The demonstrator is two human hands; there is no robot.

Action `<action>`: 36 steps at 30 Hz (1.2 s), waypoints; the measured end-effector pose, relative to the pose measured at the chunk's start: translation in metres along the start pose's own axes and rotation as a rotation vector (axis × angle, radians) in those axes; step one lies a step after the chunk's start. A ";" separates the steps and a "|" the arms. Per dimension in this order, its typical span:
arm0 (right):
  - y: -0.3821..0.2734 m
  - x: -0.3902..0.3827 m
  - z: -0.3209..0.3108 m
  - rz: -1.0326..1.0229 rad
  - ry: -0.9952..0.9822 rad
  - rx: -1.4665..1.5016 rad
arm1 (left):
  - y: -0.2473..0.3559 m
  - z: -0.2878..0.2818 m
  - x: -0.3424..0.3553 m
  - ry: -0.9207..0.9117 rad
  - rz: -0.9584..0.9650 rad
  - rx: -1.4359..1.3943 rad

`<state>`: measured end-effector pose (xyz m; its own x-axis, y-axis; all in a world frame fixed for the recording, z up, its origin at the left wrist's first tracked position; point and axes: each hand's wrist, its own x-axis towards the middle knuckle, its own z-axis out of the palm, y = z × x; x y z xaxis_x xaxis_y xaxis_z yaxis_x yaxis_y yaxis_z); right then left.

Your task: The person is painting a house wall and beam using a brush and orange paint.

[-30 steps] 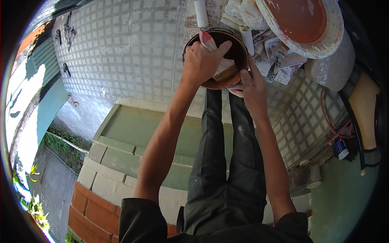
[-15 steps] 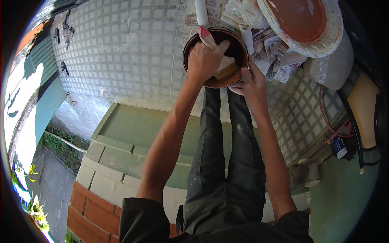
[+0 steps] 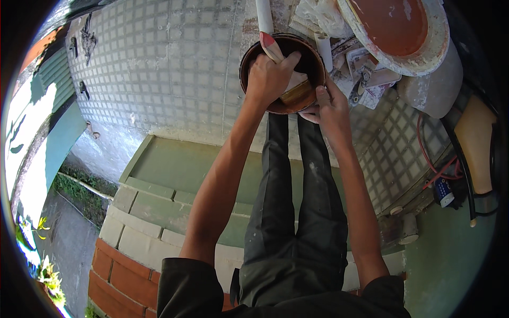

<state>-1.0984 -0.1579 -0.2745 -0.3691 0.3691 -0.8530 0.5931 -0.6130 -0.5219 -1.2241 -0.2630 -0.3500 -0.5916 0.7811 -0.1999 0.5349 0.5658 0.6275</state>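
My left hand (image 3: 268,79) is closed round a wide paintbrush with a red-tipped pale handle (image 3: 270,46), its head down inside a round, paint-stained pot (image 3: 244,71). The pale ferrule and brown bristles show against the pot's inner wall on the near right side; the bottom is dark. My right hand (image 3: 331,108) grips the pot at its right rim, thumb on the near side and fingers partly hidden round the outside. The pot is held above my legs, at the upper middle of the view.
At upper right are a white tub of red-brown paint (image 3: 389,26), white pipes (image 3: 264,13), cluttered trays (image 3: 374,85), a grey sack (image 3: 427,95), a tan chair (image 3: 472,148) and a red hose (image 3: 421,140). Below lies a painted brick ledge (image 3: 122,270); tiled paving (image 3: 159,63) spreads left.
My left hand and the brush handle have shifted slightly toward the far side of the pot. My right hand keeps its hold, and the view has moved very little.
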 end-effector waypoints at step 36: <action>-0.007 -0.003 -0.002 0.006 -0.028 0.020 | 0.036 -0.061 0.005 -0.127 -0.486 -0.578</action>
<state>-1.0998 -0.1535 -0.2687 -0.3857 0.3454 -0.8555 0.5814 -0.6290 -0.5160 -1.2445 -0.2548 -0.2824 -0.5869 0.5240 -0.6172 -0.1888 0.6528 0.7337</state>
